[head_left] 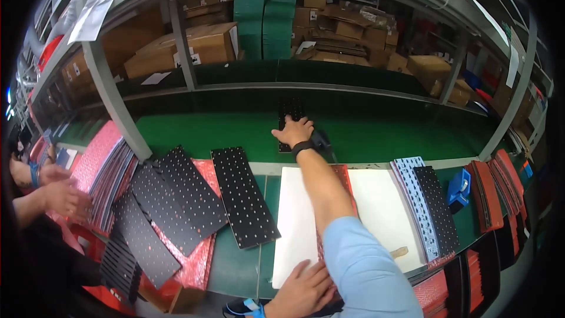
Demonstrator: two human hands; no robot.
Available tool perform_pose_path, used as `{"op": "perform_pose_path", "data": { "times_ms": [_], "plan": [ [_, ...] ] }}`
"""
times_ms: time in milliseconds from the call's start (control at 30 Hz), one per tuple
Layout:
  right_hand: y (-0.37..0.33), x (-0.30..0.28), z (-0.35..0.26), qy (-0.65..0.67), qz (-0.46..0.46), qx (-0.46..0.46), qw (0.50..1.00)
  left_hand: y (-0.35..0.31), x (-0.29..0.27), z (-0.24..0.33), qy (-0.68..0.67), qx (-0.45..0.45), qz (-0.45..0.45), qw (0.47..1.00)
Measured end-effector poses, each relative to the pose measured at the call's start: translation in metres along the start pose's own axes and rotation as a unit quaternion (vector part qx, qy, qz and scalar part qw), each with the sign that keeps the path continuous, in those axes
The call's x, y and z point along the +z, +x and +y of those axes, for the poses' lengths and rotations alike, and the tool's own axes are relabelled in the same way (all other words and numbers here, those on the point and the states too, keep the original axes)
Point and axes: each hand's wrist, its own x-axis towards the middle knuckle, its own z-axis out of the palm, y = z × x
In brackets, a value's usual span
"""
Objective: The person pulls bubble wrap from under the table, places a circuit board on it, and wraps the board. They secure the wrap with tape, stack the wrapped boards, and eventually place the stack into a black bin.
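Black light-dotted panel (291, 107), thin flat rectangle, lies on the green belt (376, 135). Right hand (292, 132) is palm-down over it, fingers apart, not wrapped around it. Left hand (303, 290) is on the near side of the belt, at the low edge of a smooth white sheet (296, 218); fingers bent and loosely together, can't tell if they grip anything. Panel's long axis runs across the belt, one short end toward the far rail, the other toward the near edge. Near side of belt, left: more rigid black dotted panels (244, 194), fanned at angles, some on crinkly pink bubble wrap (200, 265); a dark slotted panel (120, 265) below them. Near side, right: second white sheet (382, 212), a light-blue patterned panel (415, 200) and a small blue boxy item (459, 190), then red-and-black slabs (485, 200) on edge. Co-worker's hands (67, 197) off the belt's left end, near a bubble-wrapped stack (97, 150). Containers: brown cardboard cartons (212, 44) beyond the belt, contents hidden; another carton (188, 300) low on the near side, contents unclear.
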Motion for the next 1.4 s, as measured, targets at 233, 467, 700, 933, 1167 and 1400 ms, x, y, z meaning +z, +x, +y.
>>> {"op": "perform_pose_path", "data": {
  "times_ms": [233,467,700,933,1167,1400],
  "plan": [
    [-0.015,-0.124,0.009,0.054,-0.145,-0.074,0.985,-0.006,-0.010,-0.008,-0.029,-0.034,0.000,0.999],
    [-0.217,-0.250,0.073,0.042,-0.084,-0.055,0.994,-0.013,-0.004,-0.009,-0.112,-0.027,0.108,0.987],
    [-0.244,-0.235,0.067,0.017,-0.109,-0.018,0.994,-0.015,-0.002,-0.008,-0.225,-0.053,0.222,0.947],
    [-0.219,-0.233,0.078,-0.027,-0.231,-0.032,0.972,-0.007,-0.008,-0.005,-0.051,-0.046,0.139,0.988],
    [-0.037,-0.157,0.123,0.037,-0.389,-0.173,0.904,-0.008,-0.003,0.007,0.044,-0.017,0.065,0.997],
    [-0.002,-0.166,0.097,-0.004,-0.485,-0.215,0.847,-0.007,-0.002,0.009,0.057,-0.021,0.052,0.997]
  ]
}}
